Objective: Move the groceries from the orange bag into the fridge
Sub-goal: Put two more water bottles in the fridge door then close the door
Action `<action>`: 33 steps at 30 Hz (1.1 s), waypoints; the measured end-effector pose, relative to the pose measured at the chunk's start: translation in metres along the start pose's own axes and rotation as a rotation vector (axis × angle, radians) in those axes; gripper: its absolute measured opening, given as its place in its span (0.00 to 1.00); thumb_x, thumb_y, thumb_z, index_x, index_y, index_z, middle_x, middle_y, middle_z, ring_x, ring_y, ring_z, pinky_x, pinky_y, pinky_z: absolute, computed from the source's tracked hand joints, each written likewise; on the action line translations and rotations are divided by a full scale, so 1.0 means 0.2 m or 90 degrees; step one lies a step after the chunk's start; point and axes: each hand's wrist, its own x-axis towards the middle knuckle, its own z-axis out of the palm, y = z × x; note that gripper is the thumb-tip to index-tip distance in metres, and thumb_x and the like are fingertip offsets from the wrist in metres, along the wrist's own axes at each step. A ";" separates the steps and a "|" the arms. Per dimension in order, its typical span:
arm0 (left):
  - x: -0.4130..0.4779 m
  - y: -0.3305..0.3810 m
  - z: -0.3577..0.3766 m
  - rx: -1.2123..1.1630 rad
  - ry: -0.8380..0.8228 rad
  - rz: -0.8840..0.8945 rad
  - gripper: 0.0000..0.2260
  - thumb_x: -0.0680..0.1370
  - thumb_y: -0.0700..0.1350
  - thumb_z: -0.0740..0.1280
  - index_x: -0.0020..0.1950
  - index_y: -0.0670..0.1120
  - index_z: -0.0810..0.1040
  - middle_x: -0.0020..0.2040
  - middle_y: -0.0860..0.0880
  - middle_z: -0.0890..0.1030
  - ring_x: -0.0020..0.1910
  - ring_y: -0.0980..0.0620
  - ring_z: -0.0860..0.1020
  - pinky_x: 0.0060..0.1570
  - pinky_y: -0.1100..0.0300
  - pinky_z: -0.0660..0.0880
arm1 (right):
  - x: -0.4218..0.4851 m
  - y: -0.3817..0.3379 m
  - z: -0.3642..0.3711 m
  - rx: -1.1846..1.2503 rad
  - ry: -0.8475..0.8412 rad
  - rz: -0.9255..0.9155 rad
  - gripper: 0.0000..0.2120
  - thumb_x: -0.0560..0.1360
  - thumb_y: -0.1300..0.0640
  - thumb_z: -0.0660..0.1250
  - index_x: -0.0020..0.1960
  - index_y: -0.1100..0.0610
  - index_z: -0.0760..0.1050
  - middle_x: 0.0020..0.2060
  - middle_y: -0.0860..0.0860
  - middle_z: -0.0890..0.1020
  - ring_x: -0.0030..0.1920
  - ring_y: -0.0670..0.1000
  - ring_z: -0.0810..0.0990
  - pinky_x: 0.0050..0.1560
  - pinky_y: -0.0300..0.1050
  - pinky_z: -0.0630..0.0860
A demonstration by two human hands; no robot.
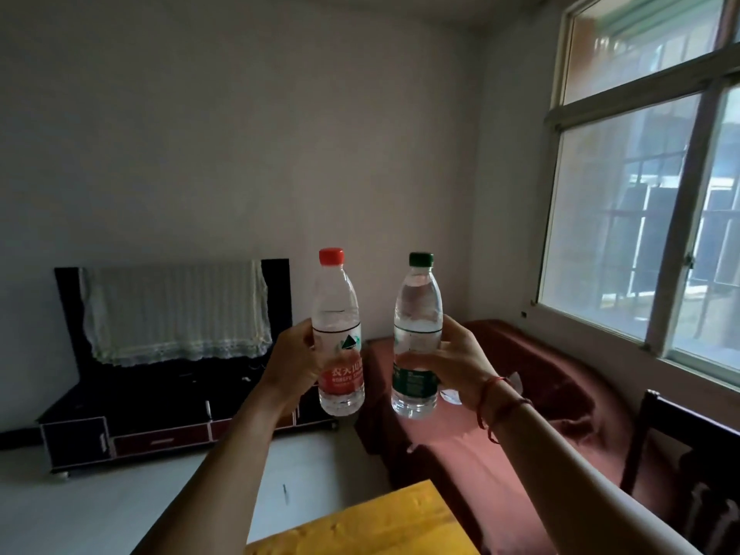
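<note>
Two clear water bottles are held up side by side in mid-air, upright and a little apart, in front of a pale wall. The left hand (294, 364) grips the red-capped bottle (340, 314) around its red and white label, its fingers curled round the far side and mostly hidden behind the plastic. The right hand (460, 366) grips the green-capped bottle (418, 310) at the top of its dark green label, with fingers (412, 360) wrapped across the near side and the thumb up against the bottle's right edge. Both bottles are nearly full of water. A red string bracelet (494, 398) circles the right wrist. Below the arms, at the bottom edge, lies the corner of a yellow surface (372, 526). Behind the left hand stands a dark low cabinet (132, 426) carrying a black screen (277, 298) draped with a pale lace-edged cloth (176, 310). Behind the right hand a sofa (532, 394) under a reddish cover runs along the wall beneath a large window (640, 218), and a dark wooden chair (680, 434) shows at the right edge
</note>
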 end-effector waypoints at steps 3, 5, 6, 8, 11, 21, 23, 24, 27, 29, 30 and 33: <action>0.00 0.00 -0.02 0.010 0.003 -0.005 0.20 0.65 0.37 0.79 0.54 0.42 0.80 0.48 0.45 0.85 0.48 0.47 0.84 0.50 0.49 0.80 | 0.01 0.00 0.00 -0.003 -0.003 -0.001 0.23 0.58 0.64 0.81 0.50 0.54 0.79 0.43 0.53 0.85 0.45 0.54 0.85 0.48 0.49 0.82; -0.01 0.00 -0.04 0.027 0.004 0.002 0.19 0.65 0.38 0.79 0.54 0.43 0.80 0.47 0.46 0.85 0.47 0.49 0.84 0.49 0.52 0.80 | 0.01 0.00 0.00 -0.007 -0.008 -0.002 0.23 0.59 0.64 0.81 0.51 0.54 0.78 0.43 0.53 0.85 0.45 0.53 0.85 0.46 0.47 0.81; -0.01 0.00 -0.04 0.034 0.003 0.002 0.19 0.65 0.38 0.79 0.54 0.43 0.80 0.47 0.46 0.85 0.47 0.49 0.84 0.48 0.53 0.80 | 0.01 0.00 0.00 -0.008 -0.010 -0.002 0.23 0.59 0.64 0.81 0.51 0.54 0.78 0.43 0.52 0.85 0.45 0.52 0.85 0.45 0.46 0.81; -0.02 0.00 -0.04 0.041 -0.001 -0.001 0.19 0.65 0.38 0.79 0.54 0.43 0.80 0.48 0.47 0.85 0.46 0.51 0.84 0.47 0.56 0.80 | 0.01 0.00 0.01 -0.010 -0.013 -0.004 0.23 0.59 0.63 0.81 0.51 0.54 0.78 0.42 0.52 0.85 0.44 0.52 0.85 0.45 0.47 0.81; -0.04 0.00 -0.05 0.048 -0.004 -0.001 0.21 0.64 0.41 0.79 0.55 0.44 0.80 0.48 0.48 0.85 0.48 0.51 0.84 0.47 0.56 0.80 | 0.02 0.02 0.02 -0.017 -0.021 -0.008 0.23 0.58 0.62 0.81 0.51 0.53 0.79 0.43 0.51 0.85 0.44 0.51 0.85 0.49 0.49 0.82; -0.21 0.06 -0.18 0.048 0.057 -0.026 0.20 0.62 0.40 0.79 0.52 0.45 0.81 0.46 0.49 0.86 0.46 0.54 0.84 0.42 0.64 0.79 | 0.01 0.00 0.18 0.003 -0.117 -0.016 0.27 0.56 0.63 0.82 0.52 0.56 0.78 0.44 0.52 0.86 0.45 0.53 0.86 0.53 0.55 0.82; -0.28 0.07 -0.23 0.044 0.093 -0.043 0.21 0.63 0.38 0.79 0.55 0.43 0.81 0.48 0.48 0.86 0.47 0.52 0.84 0.45 0.60 0.79 | -0.01 -0.01 0.24 0.015 -0.149 -0.020 0.28 0.57 0.65 0.82 0.54 0.56 0.78 0.45 0.52 0.86 0.45 0.52 0.86 0.53 0.54 0.82; -0.32 0.08 -0.27 0.044 0.109 -0.050 0.22 0.63 0.37 0.78 0.56 0.43 0.80 0.48 0.47 0.85 0.47 0.52 0.84 0.47 0.58 0.79 | -0.02 -0.02 0.28 0.017 -0.166 -0.025 0.28 0.58 0.65 0.82 0.54 0.55 0.77 0.45 0.52 0.86 0.45 0.51 0.86 0.53 0.53 0.82; -0.45 0.11 -0.38 0.053 0.158 -0.071 0.21 0.65 0.35 0.78 0.57 0.44 0.80 0.49 0.47 0.85 0.49 0.50 0.84 0.50 0.53 0.79 | -0.05 -0.06 0.42 0.019 -0.217 -0.039 0.27 0.59 0.64 0.82 0.55 0.54 0.77 0.45 0.51 0.85 0.45 0.49 0.86 0.53 0.52 0.82; -0.55 0.13 -0.46 0.071 0.199 -0.082 0.20 0.65 0.34 0.78 0.55 0.44 0.81 0.48 0.47 0.85 0.48 0.49 0.84 0.51 0.51 0.79 | -0.08 -0.09 0.53 0.024 -0.254 -0.044 0.28 0.58 0.62 0.82 0.56 0.53 0.77 0.46 0.51 0.85 0.46 0.50 0.85 0.54 0.54 0.81; -0.60 0.15 -0.50 0.080 0.222 -0.088 0.20 0.64 0.35 0.78 0.54 0.45 0.81 0.48 0.47 0.85 0.48 0.49 0.84 0.51 0.50 0.79 | -0.09 -0.10 0.59 0.027 -0.270 -0.046 0.29 0.58 0.61 0.83 0.56 0.52 0.77 0.47 0.51 0.85 0.47 0.51 0.85 0.55 0.56 0.81; -0.77 0.20 -0.64 0.102 0.287 -0.098 0.20 0.63 0.34 0.79 0.52 0.48 0.81 0.47 0.48 0.86 0.48 0.49 0.84 0.49 0.50 0.79 | -0.17 -0.17 0.78 0.041 -0.323 -0.070 0.30 0.58 0.61 0.83 0.56 0.52 0.76 0.48 0.51 0.85 0.49 0.52 0.85 0.56 0.58 0.80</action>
